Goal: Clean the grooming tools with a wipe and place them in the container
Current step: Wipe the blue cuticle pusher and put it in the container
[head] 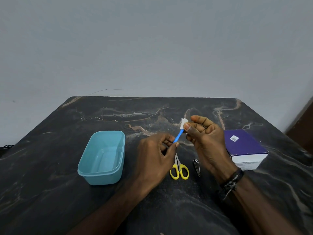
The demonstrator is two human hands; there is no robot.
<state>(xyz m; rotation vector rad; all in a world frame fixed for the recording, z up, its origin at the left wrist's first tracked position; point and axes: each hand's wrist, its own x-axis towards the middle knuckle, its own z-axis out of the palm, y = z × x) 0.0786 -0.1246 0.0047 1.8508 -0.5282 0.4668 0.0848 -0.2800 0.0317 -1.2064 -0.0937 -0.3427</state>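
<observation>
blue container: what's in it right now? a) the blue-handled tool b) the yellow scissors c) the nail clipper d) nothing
d: the blue container shows only its bare floor; the yellow scissors and nail clipper lie on the table to its right, and the blue-handled tool is held between the left hand and right hand, its far end wrapped in a white wipe.

A dark marble-patterned table (67, 192) with pale brownish veins fills the lower half of the frame, its far edge running across the middle. Behind it a plain grey wall (152, 39) takes up the whole upper half. A thin dark strand (105, 89) curves along the wall just above the table's far left corner. At the right edge of the frame, a brown strip (303, 122) slants beside the wall.
</observation>
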